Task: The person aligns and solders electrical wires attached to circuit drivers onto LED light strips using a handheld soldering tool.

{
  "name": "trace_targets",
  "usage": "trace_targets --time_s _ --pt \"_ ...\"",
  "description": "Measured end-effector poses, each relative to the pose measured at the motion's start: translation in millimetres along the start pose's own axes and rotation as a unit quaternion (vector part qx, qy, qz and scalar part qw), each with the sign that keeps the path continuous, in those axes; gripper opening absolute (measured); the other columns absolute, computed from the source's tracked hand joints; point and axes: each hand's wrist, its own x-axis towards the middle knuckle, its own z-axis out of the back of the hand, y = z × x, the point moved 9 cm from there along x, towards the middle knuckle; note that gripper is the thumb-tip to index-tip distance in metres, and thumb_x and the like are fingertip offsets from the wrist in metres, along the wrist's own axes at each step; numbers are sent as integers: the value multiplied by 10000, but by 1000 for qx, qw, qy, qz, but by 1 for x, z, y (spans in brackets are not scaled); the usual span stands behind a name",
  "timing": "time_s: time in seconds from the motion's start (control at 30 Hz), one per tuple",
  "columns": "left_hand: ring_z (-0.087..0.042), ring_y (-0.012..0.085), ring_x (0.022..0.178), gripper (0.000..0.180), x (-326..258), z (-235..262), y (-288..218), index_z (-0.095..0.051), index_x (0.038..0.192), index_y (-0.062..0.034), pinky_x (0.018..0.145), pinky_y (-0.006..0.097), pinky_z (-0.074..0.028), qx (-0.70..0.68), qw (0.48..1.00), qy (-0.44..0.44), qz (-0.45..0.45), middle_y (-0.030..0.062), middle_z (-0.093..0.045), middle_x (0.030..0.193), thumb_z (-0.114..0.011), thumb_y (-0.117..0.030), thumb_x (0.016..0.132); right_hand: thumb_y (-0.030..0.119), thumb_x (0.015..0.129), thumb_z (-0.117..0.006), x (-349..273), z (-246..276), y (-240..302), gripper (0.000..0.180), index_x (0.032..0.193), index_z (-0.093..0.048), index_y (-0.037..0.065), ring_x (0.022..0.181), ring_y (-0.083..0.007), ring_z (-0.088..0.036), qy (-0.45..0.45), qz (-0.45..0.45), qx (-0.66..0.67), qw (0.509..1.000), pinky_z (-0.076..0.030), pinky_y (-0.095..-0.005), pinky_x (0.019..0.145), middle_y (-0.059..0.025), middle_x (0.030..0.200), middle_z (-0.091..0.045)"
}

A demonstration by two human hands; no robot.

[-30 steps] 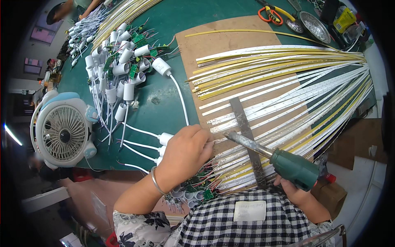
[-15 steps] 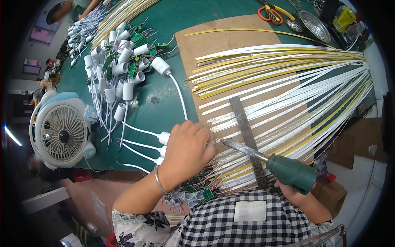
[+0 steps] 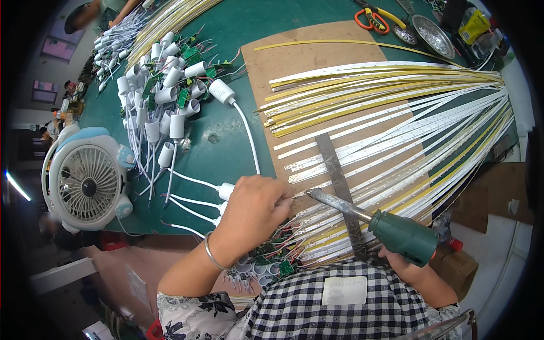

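My left hand (image 3: 258, 205) is closed in a pinch at the near ends of the LED strips. A short length of thin wire (image 3: 297, 196) runs from its fingertips to a strip end; the rest is hidden by the hand. The green-handled soldering iron (image 3: 401, 237) is in my right hand (image 3: 396, 262), whose fingers are partly hidden behind the handle. Its metal tip meets the strip end beside the wire. Beneath the iron's shaft, a dark flat metal bar (image 3: 340, 184) lies across the white and yellow LED strips (image 3: 391, 133). White cables with lamp caps (image 3: 225, 190) lie by my left hand.
A pile of white lamp caps (image 3: 167, 93) with green circuit boards covers the left of the green table. A white fan (image 3: 85, 184) stands at its left edge. Orange-handled scissors (image 3: 372, 21) and a metal dish (image 3: 433, 37) lie at the back. Another person's arm (image 3: 124, 12) shows far left.
My left hand has drawn slightly down and away from the iron's tip, and the thin wire now shows between them. The soldering iron has barely shifted.
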Motion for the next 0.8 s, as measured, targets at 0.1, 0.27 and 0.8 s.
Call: trace_targets --time_s 0.1,0.27,0.8 --pt "-575 310 729 86 -2 0 1 -635 797 -70 719 416 -436 15 1000 -18 -11 90 -601 710 -706 -98 757 109 806 -701 -3 1 -10 278 1074 -704 34 1013 -300 -656 -21 -61 43 997 -476 -402 915 -128 1097 -699" --pt "-536 311 809 83 2 0 -5 -612 790 -65 759 404 -427 22 999 -26 -21 90 -578 797 -674 -69 734 106 949 -596 4 1 12 205 1083 -575 -48 698 -175 -633 -1 65 -13 998 -534 -304 669 -86 802 -625" --pt "-472 307 1028 121 4 -1 -16 -581 757 -78 873 425 -346 127 988 -74 -45 68 -539 1022 -678 -77 685 97 875 -652 -1 0 0 265 1116 -636 -11 870 -232 -637 -9 -13 32 999 -510 -345 790 -115 983 -662"
